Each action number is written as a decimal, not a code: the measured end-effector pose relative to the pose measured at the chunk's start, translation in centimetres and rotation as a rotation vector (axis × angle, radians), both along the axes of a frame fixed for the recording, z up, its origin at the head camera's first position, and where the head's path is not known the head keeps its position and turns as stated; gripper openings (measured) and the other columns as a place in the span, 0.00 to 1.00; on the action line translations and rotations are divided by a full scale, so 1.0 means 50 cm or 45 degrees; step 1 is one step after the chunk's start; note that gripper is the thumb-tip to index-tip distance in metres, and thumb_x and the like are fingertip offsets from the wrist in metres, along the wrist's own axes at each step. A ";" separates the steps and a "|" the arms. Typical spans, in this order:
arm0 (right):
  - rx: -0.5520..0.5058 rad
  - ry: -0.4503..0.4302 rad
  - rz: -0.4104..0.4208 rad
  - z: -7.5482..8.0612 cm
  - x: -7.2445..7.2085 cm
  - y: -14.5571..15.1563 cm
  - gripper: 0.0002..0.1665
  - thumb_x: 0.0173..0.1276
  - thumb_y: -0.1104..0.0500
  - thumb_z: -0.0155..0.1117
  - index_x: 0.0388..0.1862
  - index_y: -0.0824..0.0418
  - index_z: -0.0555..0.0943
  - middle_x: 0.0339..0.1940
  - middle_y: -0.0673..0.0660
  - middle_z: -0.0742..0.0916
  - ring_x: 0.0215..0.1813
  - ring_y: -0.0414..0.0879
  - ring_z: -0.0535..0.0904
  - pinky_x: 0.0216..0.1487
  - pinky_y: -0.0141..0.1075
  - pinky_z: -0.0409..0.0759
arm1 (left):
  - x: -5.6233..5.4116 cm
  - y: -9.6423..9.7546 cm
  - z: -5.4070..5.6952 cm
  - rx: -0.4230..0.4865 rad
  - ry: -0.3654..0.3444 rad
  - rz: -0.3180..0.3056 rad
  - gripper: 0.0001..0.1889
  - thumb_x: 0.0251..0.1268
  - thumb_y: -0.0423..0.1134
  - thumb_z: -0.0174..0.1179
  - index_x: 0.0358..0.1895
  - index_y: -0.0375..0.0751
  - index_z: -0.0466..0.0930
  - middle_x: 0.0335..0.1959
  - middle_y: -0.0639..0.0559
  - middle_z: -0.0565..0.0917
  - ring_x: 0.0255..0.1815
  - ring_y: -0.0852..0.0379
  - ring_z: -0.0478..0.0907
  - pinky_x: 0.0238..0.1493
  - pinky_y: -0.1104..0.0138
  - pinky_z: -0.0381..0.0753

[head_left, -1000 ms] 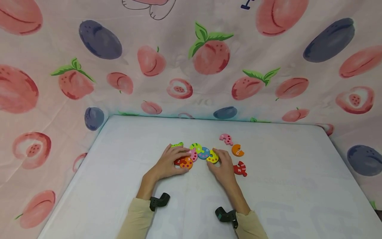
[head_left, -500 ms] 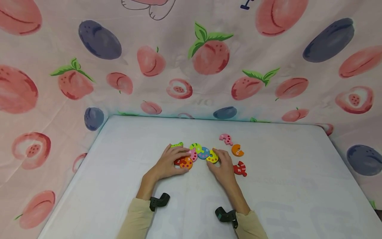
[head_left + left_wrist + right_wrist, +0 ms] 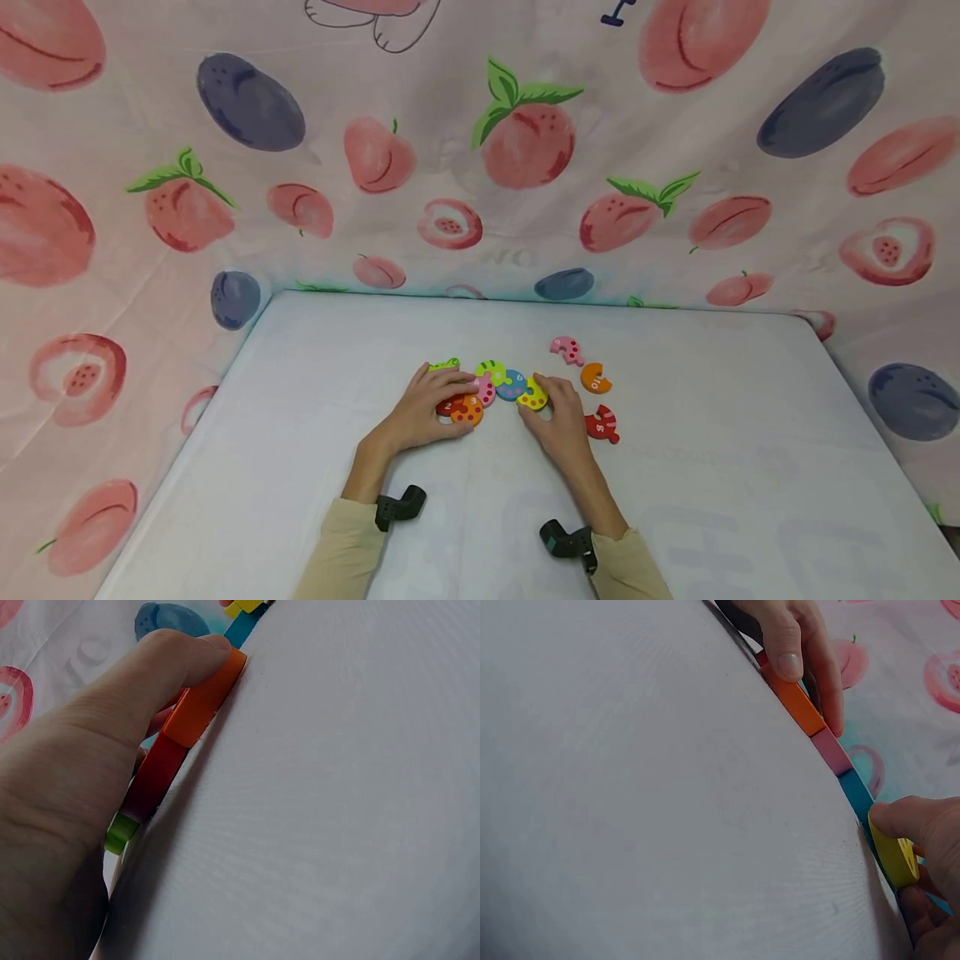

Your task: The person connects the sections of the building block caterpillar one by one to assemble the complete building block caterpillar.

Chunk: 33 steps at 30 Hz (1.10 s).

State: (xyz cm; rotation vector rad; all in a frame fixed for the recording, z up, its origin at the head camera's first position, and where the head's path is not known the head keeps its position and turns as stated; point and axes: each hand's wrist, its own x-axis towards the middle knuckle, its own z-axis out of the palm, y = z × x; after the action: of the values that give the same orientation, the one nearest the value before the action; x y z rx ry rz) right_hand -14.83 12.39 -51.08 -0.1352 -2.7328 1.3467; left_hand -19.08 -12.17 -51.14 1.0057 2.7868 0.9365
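Observation:
A curved row of flat, numbered puzzle pieces lies on the white table. My left hand (image 3: pixel 420 406) spans its left part. The thumb presses the edge of an orange spotted piece (image 3: pixel 469 411), and fingers reach over a pink spotted piece (image 3: pixel 487 392). A red piece (image 3: pixel 447 406) and a green piece (image 3: pixel 446 364) are partly hidden by that hand. A lime striped piece (image 3: pixel 491 371) and a blue piece (image 3: pixel 512 385) continue the row. My right hand (image 3: pixel 561 421) pinches a yellow spotted piece (image 3: pixel 892 853) between thumb and fingers, against the blue piece's right side.
Right of the right hand lie three loose pieces: a pink one (image 3: pixel 567 350), an orange one (image 3: pixel 596 378) and a red striped one (image 3: pixel 603 425). Fruit-printed cloth (image 3: pixel 450 125) rises behind the white table (image 3: pixel 712 500) and on its left side.

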 end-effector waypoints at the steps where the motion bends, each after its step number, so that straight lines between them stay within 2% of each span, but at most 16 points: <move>1: 0.005 -0.001 0.001 0.000 0.000 0.000 0.34 0.61 0.56 0.71 0.67 0.57 0.73 0.63 0.61 0.75 0.67 0.56 0.70 0.67 0.50 0.74 | 0.000 0.000 0.000 -0.001 -0.005 0.002 0.28 0.55 0.55 0.67 0.62 0.57 0.77 0.67 0.57 0.73 0.76 0.50 0.59 0.79 0.44 0.39; 15: 0.111 -0.003 -0.001 -0.001 0.003 -0.004 0.33 0.62 0.55 0.70 0.66 0.58 0.74 0.61 0.62 0.76 0.64 0.56 0.71 0.63 0.50 0.77 | 0.000 0.000 0.000 -0.001 -0.020 0.002 0.29 0.56 0.55 0.66 0.63 0.57 0.77 0.67 0.57 0.73 0.77 0.51 0.58 0.79 0.46 0.38; 33: 0.087 0.004 0.029 0.001 0.007 0.002 0.33 0.63 0.56 0.69 0.66 0.60 0.74 0.62 0.62 0.75 0.64 0.57 0.70 0.65 0.50 0.75 | 0.000 -0.001 -0.003 -0.002 0.003 -0.005 0.29 0.56 0.56 0.67 0.62 0.57 0.77 0.67 0.57 0.73 0.76 0.51 0.59 0.79 0.45 0.40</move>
State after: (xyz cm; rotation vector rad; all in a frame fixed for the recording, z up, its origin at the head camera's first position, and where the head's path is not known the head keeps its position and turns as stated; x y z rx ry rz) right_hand -14.48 12.48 -51.03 -0.0971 -2.7820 1.2566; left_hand -19.11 -12.20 -51.29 1.0120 2.7862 0.9335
